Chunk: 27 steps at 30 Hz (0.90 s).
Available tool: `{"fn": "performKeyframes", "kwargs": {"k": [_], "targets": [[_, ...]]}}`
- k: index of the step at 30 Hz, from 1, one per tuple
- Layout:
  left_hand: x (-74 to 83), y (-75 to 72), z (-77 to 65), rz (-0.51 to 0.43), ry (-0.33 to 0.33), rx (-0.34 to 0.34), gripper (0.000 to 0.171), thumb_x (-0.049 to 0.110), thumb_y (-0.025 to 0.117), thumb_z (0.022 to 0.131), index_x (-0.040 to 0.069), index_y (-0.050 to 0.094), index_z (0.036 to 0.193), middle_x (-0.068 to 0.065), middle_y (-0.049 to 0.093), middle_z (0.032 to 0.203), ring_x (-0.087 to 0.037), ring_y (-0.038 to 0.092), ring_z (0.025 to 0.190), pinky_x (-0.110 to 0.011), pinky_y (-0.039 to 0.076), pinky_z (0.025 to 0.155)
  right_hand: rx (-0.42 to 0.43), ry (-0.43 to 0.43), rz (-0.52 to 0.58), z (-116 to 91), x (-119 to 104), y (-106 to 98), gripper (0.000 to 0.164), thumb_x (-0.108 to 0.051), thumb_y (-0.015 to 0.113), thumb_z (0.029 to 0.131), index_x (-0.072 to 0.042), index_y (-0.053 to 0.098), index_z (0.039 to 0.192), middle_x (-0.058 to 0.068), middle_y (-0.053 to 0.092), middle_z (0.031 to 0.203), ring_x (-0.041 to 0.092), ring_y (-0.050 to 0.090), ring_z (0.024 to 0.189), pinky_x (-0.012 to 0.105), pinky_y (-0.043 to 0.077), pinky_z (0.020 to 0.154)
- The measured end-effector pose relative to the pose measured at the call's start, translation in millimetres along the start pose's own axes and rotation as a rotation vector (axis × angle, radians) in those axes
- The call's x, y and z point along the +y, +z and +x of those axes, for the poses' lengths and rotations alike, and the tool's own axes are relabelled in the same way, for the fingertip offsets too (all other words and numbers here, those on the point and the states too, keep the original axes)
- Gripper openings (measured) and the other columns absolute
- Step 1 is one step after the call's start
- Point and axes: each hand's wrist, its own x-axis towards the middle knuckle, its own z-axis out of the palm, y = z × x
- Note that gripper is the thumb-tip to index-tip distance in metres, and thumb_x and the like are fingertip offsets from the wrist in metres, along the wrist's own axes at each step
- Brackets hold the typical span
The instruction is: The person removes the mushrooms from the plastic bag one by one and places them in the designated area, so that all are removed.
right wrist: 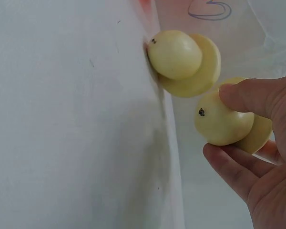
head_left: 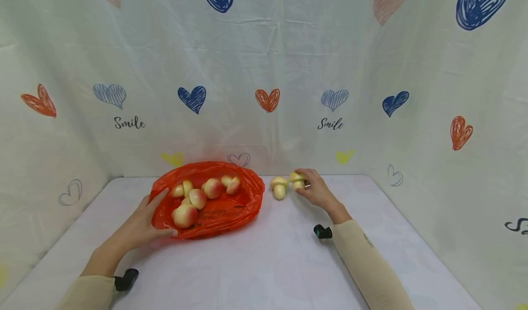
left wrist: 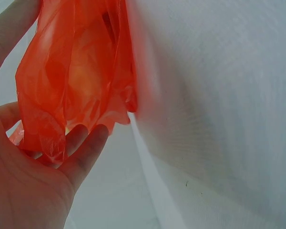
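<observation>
Right at centre, the red plastic bag [head_left: 257,204] lies spread on the white table [head_left: 247,268], its mouth facing up, and five mushroom shapes with pink-tinged heads, the biggest-looking piece [head_left: 185,216] among them, sit towards its left and upper parts.

Over on the left, the left hand [head_left: 138,225] is at the bag's edge, thumb and fingers spread wide about the crumpled film; the left wrist view has fingertips touching the plastic, though how firmly, I cannot tell.

Now right of centre: the right hand [head_left: 319,193] has a pale yellow mushroom [head_left: 297,184], pinched narrow between thumb and fingers! The right wrist view puts the thumb on its rounded stem, fingers beneath. Whether it touches the table, I cannot tell. Just beside it, to its left, stands a second yellow mushroom [head_left: 279,186], between that hand and the bag. Behind everything, across the upper frame, hangs a white curtain [head_left: 297,67] dotted with hearts.
</observation>
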Motion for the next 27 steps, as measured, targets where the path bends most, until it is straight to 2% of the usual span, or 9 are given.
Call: {"fn": "performKeyframes", "kwargs": {"k": [11,18,27], "targets": [[0.0,-0.3,-0.8,0.001,-0.010,-0.003,0.115,0.053,0.079,0.070,0.010,0.012,0.153,-0.032,0.024,0.139,-0.053,0.034,0.122,-0.067,0.044,0.085,-0.053,0.032,-0.037,6,15,4,0.059,-0.009,0.073,0.084,-0.009,0.047,0.137,0.018,0.044,0.129,0.028,0.053,0.101,0.039,0.050,0.084],[0.1,-0.1,-0.7,0.005,-0.004,0.001,0.115,0.052,0.080,0.070,0.010,0.013,0.153,-0.031,0.024,0.138,-0.053,0.035,0.121,-0.067,0.043,0.085,-0.079,0.088,-0.029,7,18,6,0.060,-0.009,0.074,0.082,-0.010,0.048,0.136,0.017,0.045,0.129,0.029,0.052,0.103,0.041,0.048,0.088],[-0.1,-0.3,-0.4,0.008,0.004,0.004,0.115,0.053,0.079,0.070,0.010,0.013,0.153,-0.032,0.024,0.138,-0.053,0.035,0.122,-0.069,0.041,0.087,-0.102,0.094,-0.035,7,22,8,0.061,-0.010,0.074,0.082,-0.007,0.048,0.137,0.017,0.047,0.125,0.028,0.050,0.104,0.044,0.047,0.089]]}}
